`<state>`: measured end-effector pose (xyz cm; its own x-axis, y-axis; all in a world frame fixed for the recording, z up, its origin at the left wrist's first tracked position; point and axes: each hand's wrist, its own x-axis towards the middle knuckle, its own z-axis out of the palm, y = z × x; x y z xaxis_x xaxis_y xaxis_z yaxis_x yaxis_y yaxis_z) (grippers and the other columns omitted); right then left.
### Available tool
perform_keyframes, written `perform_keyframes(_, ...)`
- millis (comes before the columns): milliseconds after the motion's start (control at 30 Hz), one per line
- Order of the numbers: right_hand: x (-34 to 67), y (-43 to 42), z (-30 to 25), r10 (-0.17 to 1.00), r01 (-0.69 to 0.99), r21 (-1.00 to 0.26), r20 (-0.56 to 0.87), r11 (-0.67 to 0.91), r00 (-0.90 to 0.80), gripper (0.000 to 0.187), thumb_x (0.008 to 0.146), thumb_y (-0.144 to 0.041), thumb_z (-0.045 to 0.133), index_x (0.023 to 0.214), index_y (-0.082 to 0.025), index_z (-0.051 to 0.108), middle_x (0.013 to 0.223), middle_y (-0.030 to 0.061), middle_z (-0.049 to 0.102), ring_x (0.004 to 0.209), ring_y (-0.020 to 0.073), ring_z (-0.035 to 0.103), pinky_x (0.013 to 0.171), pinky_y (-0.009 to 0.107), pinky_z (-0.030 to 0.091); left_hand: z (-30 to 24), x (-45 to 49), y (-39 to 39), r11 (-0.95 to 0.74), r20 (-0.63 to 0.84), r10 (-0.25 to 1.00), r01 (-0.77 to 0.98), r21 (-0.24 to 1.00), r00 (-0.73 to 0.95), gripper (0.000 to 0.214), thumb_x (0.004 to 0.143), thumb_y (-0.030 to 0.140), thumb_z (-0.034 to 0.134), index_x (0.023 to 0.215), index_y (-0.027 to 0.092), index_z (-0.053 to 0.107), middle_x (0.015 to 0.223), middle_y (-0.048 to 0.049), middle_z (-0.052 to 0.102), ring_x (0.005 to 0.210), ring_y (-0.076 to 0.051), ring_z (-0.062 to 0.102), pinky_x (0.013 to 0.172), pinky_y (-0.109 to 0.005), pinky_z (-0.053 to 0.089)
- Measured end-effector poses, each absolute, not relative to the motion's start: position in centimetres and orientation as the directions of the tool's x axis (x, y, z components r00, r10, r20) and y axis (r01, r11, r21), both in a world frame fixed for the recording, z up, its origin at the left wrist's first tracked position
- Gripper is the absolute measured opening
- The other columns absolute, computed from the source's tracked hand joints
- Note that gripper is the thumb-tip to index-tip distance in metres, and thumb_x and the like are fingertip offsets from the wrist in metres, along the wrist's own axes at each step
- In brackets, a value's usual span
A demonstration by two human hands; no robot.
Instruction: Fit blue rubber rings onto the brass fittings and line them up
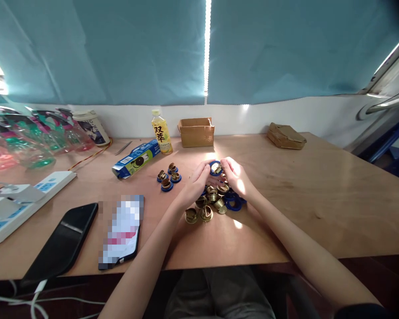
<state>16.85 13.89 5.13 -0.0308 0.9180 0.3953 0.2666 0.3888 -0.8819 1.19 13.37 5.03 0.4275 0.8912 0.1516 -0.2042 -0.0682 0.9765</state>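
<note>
Between my two hands, above the pile, is a round brass fitting with a blue ring [216, 168] around it. The fingers of my left hand [198, 178] are closed on its left edge. My right hand [236, 178] pinches it from the right. Below and partly behind the hands lie several loose brass fittings [206, 213], with blue rings [233, 204] at the right of the heap. A few fittings seated in blue rings [166, 185] stand in a group to the left of my left hand. My hands hide part of the pile.
At the back are a cardboard box [197, 134], a yellow drink bottle [162, 133], a blue carton [136, 158] and a brown packet [286, 135]. To the left lie two phones, a power strip [29, 201], a paper cup [91, 127] and several spray bottles [29, 141].
</note>
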Motion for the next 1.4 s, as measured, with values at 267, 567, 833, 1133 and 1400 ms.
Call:
perform_keyframes(267, 17.1, 14.0, 5.5, 0.939, 0.297, -0.895, 0.343, 0.334, -0.023, 0.05, 0.09, -0.068, 0.044, 0.069, -0.023, 0.046, 0.07, 0.0018, 0.054, 0.069, 0.0189, 0.052, 0.068, 0.031, 0.045, 5.7, 0.9, 12.9, -0.069, 0.176, 0.873, -0.243, 0.968, 0.454, 0.039, 0.095, 0.029, 0.051, 0.131, 0.015, 0.049, 0.084, -0.0066, 0.075, 0.084, -0.022, 0.074, 0.083, -0.039, 0.055)
perform_keyframes(567, 17.4, 13.7, 6.1, 0.931, 0.365, -0.858, 0.352, 0.36, -0.091, 0.047, 0.092, -0.064, 0.043, 0.069, -0.023, 0.046, 0.067, -0.0002, 0.051, 0.066, 0.0175, 0.051, 0.067, 0.031, 0.044, 6.0, 1.1, 12.7, -0.064, 0.162, 0.861, -0.214, 0.975, 0.483, 0.038, 0.094, 0.024, 0.05, 0.13, 0.013, 0.05, 0.083, -0.0072, 0.076, 0.076, -0.02, 0.075, 0.077, -0.035, 0.056)
perform_keyframes(833, 17.6, 13.7, 6.5, 0.949, 0.278, -0.912, 0.26, 0.302, -0.177, 0.035, 0.093, -0.046, 0.047, 0.067, -0.022, 0.05, 0.063, -0.0005, 0.054, 0.063, 0.0166, 0.051, 0.063, 0.029, 0.044, 5.4, 0.8, 13.6, -0.097, 0.201, 0.893, -0.265, 0.959, 0.402, 0.046, 0.092, 0.027, 0.054, 0.134, 0.009, 0.047, 0.082, -0.0093, 0.077, 0.079, -0.022, 0.076, 0.079, -0.038, 0.059)
perform_keyframes(1133, 17.7, 13.7, 6.2, 0.956, 0.26, -0.929, 0.218, 0.264, -0.194, 0.019, 0.084, -0.03, 0.049, 0.068, -0.021, 0.054, 0.062, -0.0016, 0.055, 0.063, 0.0167, 0.054, 0.062, 0.028, 0.045, 5.3, 0.9, 13.8, -0.106, 0.201, 0.9, -0.254, 0.961, 0.387, 0.047, 0.091, 0.025, 0.055, 0.134, 0.008, 0.047, 0.082, -0.0105, 0.078, 0.079, -0.024, 0.077, 0.076, -0.038, 0.06)
perform_keyframes(1400, 17.9, 13.6, 6.3, 0.948, 0.251, -0.923, 0.243, 0.291, -0.206, 0.021, 0.086, -0.032, 0.048, 0.07, -0.021, 0.056, 0.068, -0.001, 0.056, 0.066, 0.0164, 0.053, 0.066, 0.029, 0.045, 5.1, 1.0, 13.8, -0.134, 0.221, 0.89, -0.233, 0.963, 0.4, 0.036, 0.091, 0.023, 0.052, 0.125, 0.013, 0.053, 0.083, -0.0074, 0.077, 0.081, -0.023, 0.077, 0.079, -0.037, 0.059)
